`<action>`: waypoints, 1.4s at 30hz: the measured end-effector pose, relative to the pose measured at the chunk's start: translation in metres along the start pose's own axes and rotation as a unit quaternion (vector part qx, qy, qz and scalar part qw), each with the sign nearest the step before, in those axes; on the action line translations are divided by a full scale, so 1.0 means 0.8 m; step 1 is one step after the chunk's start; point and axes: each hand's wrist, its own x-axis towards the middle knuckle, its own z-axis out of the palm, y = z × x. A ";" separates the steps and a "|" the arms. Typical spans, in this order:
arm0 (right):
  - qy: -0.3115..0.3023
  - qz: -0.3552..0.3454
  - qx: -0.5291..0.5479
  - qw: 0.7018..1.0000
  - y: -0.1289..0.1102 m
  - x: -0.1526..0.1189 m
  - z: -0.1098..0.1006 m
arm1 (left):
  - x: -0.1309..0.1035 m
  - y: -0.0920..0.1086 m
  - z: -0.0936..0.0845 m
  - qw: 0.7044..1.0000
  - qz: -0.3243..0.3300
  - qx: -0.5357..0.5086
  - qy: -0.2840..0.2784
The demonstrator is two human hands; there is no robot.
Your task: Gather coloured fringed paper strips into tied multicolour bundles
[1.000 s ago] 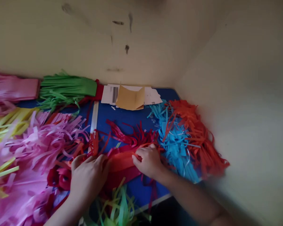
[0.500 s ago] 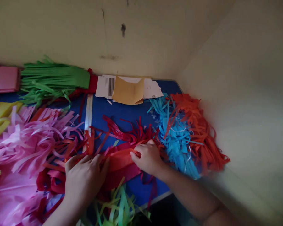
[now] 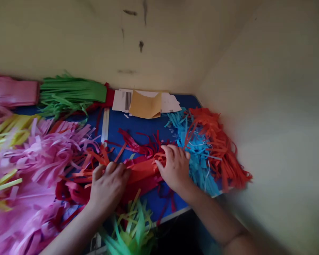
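A fringed strip of orange tissue paper (image 3: 143,169) lies over crimson tissue paper (image 3: 138,189) on the blue table. At its left end, the fingers of my left hand (image 3: 108,184) curl over the orange paper, their tips hidden. My right hand (image 3: 175,168) is closed around the bunched right end, thumb and fingers on either side of the orange folds. Loose crimson strips (image 3: 138,143) spread out just beyond the paper. Orange fringe also sticks out past my left hand.
Pink fringed paper (image 3: 42,152) heaps up at the left, with yellow strips (image 3: 16,132) beside it. Green fringe (image 3: 77,88) and cardboard pieces (image 3: 146,104) lie along the wall. Blue fringe (image 3: 198,152) and orange-red fringe (image 3: 223,156) sit near the right wall. Pale green strips (image 3: 133,226) hang at the front edge.
My right hand has shifted up and slightly right, going from a pinch on the orange paper to a wider hold around its bunched end. The view has swung slightly left.
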 end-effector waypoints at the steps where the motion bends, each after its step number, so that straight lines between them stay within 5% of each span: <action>1: 0.000 -0.046 0.016 0.999 -0.005 -0.001 -0.006 | 0.002 0.000 -0.003 1.000 0.016 -0.006 -0.003; 4: -0.124 -0.221 0.066 0.965 -0.016 -0.003 -0.010 | 0.004 -0.001 -0.012 0.998 0.051 -0.020 0.009; 6: -0.198 -0.244 0.049 0.948 -0.016 -0.001 -0.006 | 0.001 0.002 -0.017 0.997 0.067 -0.018 0.014; 12: -0.214 -0.324 0.043 0.921 0.002 0.018 0.008 | -0.008 0.015 -0.021 0.998 0.068 -0.008 0.011; 17: -0.252 -0.278 0.085 0.923 0.024 0.035 0.020 | -0.007 -0.007 -0.007 0.997 0.050 -0.040 0.052; 22: -0.224 -0.280 0.112 0.927 0.032 0.034 0.024 | -0.014 -0.023 -0.001 0.993 0.032 -0.057 0.099; 32: -0.176 -0.290 0.163 0.927 0.052 0.029 0.039 | -0.030 -0.035 0.013 0.994 0.042 -0.074 0.075; 42: -0.237 -0.124 0.068 0.961 0.021 0.046 0.040 | -0.002 -0.038 0.006 0.994 -0.044 -0.104 0.009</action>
